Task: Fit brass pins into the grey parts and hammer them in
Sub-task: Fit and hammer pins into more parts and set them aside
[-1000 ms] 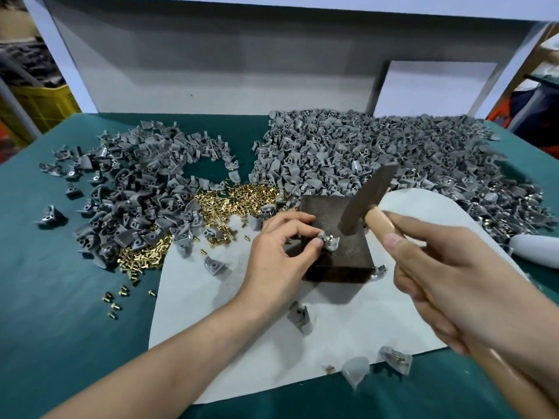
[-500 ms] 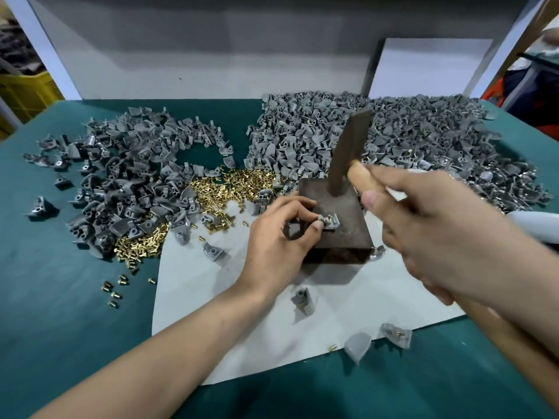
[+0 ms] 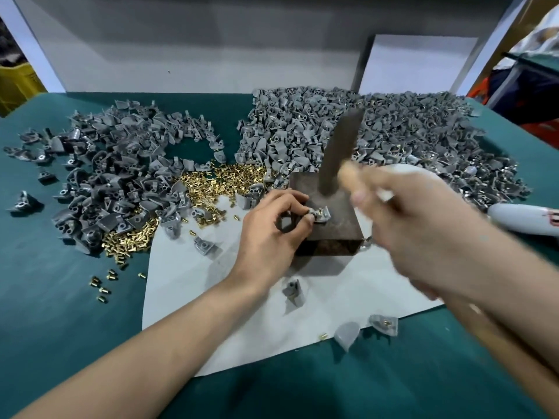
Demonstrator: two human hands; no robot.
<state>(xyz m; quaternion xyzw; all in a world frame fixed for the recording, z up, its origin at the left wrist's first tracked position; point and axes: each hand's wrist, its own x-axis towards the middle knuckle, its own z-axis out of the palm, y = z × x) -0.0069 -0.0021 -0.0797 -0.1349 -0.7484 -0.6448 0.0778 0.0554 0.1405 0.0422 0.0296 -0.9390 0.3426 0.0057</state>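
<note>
A dark metal block (image 3: 338,225) stands on a white sheet (image 3: 242,303). On its top lies a grey part (image 3: 321,213) with a brass pin in it, pinched at its left end by my left hand (image 3: 272,234). My right hand (image 3: 423,231), blurred by motion, grips the wooden handle of a hammer (image 3: 340,152). The hammer's dark head stands nearly upright, its lower end just above the block behind the part. Loose brass pins (image 3: 217,182) are heaped left of the block.
Two large heaps of grey parts (image 3: 115,176) (image 3: 393,131) cover the far half of the green table (image 3: 54,328). Single grey parts (image 3: 292,293) lie on the sheet. A white tool (image 3: 523,220) lies at the right. A grey wall closes the back.
The hammer head has swung from tilted right to nearly upright and come down toward the block. My left hand keeps its pinch on the part. The view has shifted slightly.
</note>
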